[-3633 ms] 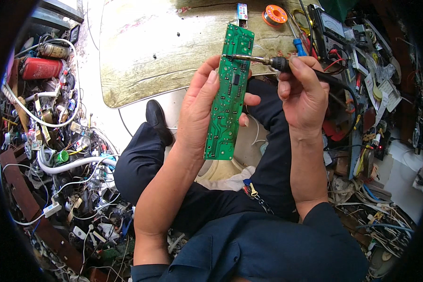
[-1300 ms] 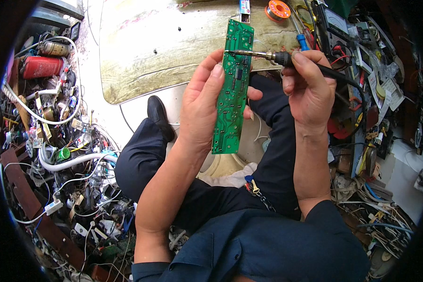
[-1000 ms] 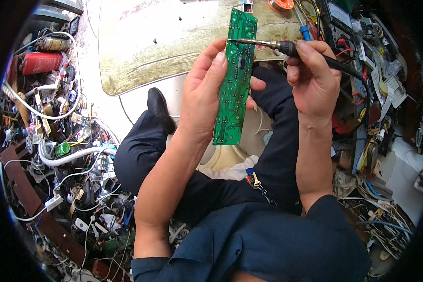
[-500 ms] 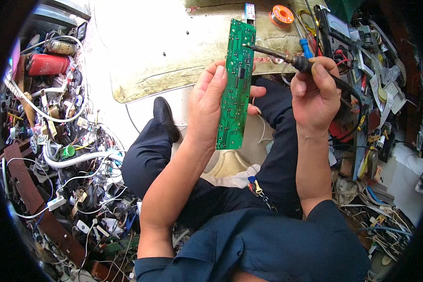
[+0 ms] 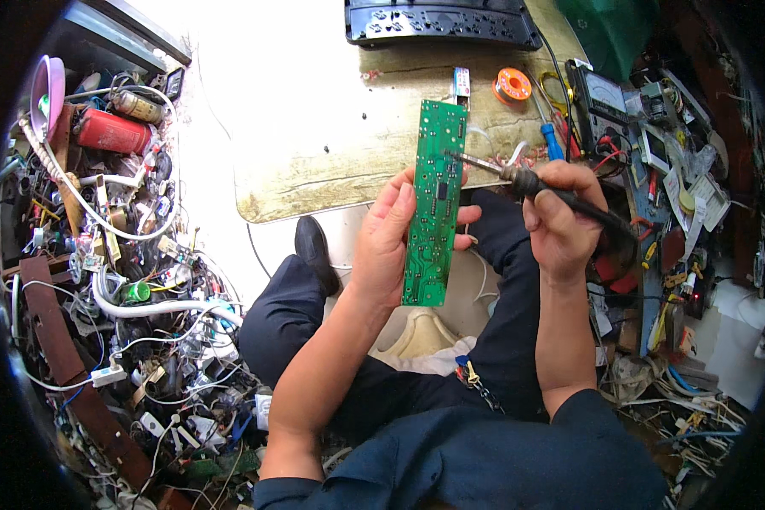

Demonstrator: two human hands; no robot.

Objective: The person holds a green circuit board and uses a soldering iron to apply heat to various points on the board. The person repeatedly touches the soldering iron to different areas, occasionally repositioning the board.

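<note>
A long green circuit board (image 5: 433, 246) stands nearly upright in the middle of the view, its soldered side with small dark chips facing me. My left hand (image 5: 391, 238) is closed round its edges, the thumb along the left side and fingertips showing past the right. My right hand (image 5: 565, 217) grips a soldering iron (image 5: 527, 180) by its dark handle, with the cord running off behind the hand. The iron's tip points left and meets the upper part of the board's face; whether it touches a joint or hovers just over it I cannot make out.
Beyond the board is a worn wooden tabletop (image 5: 314, 174), bearing a black plastic panel (image 5: 442, 24), an orange solder spool (image 5: 512, 86) and a blue-handled screwdriver (image 5: 552, 140). An analog meter (image 5: 603, 93) stands at right. Cables and parts pile up at left around a red cylinder (image 5: 113, 132).
The whole view has shifted, bringing the black panel into sight at the top. On the board, the iron's tip has moved a little lower and to the right.
</note>
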